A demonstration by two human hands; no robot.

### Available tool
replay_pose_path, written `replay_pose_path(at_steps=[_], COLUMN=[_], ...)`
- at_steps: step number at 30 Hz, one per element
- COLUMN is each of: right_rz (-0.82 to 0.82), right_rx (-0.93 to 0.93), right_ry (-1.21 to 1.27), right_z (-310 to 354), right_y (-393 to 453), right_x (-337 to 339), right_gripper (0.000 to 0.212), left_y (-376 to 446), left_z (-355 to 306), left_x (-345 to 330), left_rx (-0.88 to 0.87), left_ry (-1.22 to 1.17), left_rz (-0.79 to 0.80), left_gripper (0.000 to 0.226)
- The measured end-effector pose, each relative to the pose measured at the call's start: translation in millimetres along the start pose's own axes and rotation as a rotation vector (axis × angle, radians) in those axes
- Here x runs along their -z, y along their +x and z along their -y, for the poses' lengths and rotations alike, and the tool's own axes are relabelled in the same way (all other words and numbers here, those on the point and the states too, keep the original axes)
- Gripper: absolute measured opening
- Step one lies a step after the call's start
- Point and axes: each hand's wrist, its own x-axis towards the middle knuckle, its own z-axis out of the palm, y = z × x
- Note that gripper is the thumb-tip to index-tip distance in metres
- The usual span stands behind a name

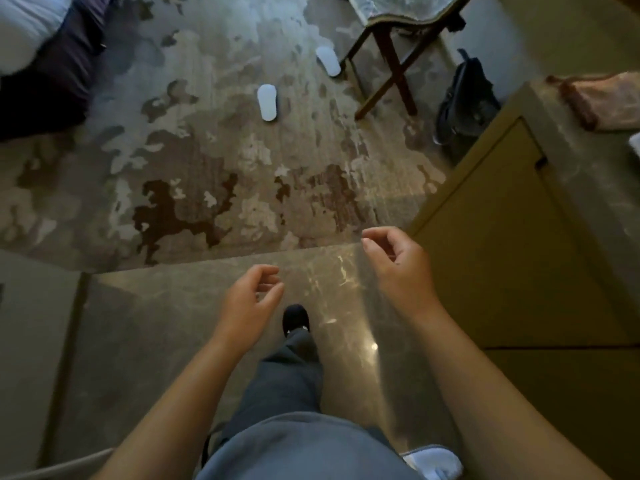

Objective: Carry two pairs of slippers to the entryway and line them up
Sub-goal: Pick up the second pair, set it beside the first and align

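Two white slippers lie sole up and apart on the patterned carpet ahead. One slipper [267,102] is in the middle of the carpet and the other slipper [328,61] lies farther off beside a chair leg. Another white slipper [434,463] shows at the bottom edge behind my right arm, on the polished floor. My left hand [251,299] and my right hand [398,261] hang in front of me over the floor, fingers loosely curled and holding nothing. Both are far short of the carpet slippers.
A wooden chair [391,60] with a draped cloth stands at the back right, and a black bag [464,102] leans beside it. A tan cabinet [512,237] fills the right side. A bed [45,64] with dark bedding is at the upper left. My dark shoe [295,318] steps forward.
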Motion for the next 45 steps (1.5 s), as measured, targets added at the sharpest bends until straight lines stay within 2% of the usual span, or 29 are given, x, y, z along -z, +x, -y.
replay_pose_path(at_steps=[6,14,19,25,29,35,45], right_rz=[0.025,-0.043,0.008,0.157,0.23,0.255,0.279], right_rx=[-0.074,-0.208,-0.16,-0.038,0.037,0.072,-0.191], right_ry=[-0.016,-0.09,-0.101,-0.102,-0.112,-0.152,-0.226], right_z=[18.1,-0.8,-2.4,45.8,79.9,92.8,57.7], right_y=[113.9,242.9,389.1,576.6,690.2,851.0,1075.9], right_x=[-17.1,5.8,-5.6,-32.5,-64.0,-133.0,-224.2], right_gripper=[0.012,0.015,0.016,0.012,0.014,0.014,0.017], left_y=[139.3,315.3,439.1,566.1,632.9,760.4,1082.6], left_z=[-45.1,-117.0,-138.3,-167.3,-154.5,-110.6,-96.3], left_x=[41.7,61.3,68.6,111.3,139.0,176.3,248.4], left_rx=[-0.074,-0.179,-0.127,0.006,0.122,0.314,0.284], left_ry=[0.145,0.094,0.105,0.139,0.114,0.088,0.2], left_rz=[-0.008,-0.067,-0.096,-0.21,-0.303,-0.337,-0.15], left_gripper=[0.028,0.023,0.023,0.023,0.02,0.017,0.024])
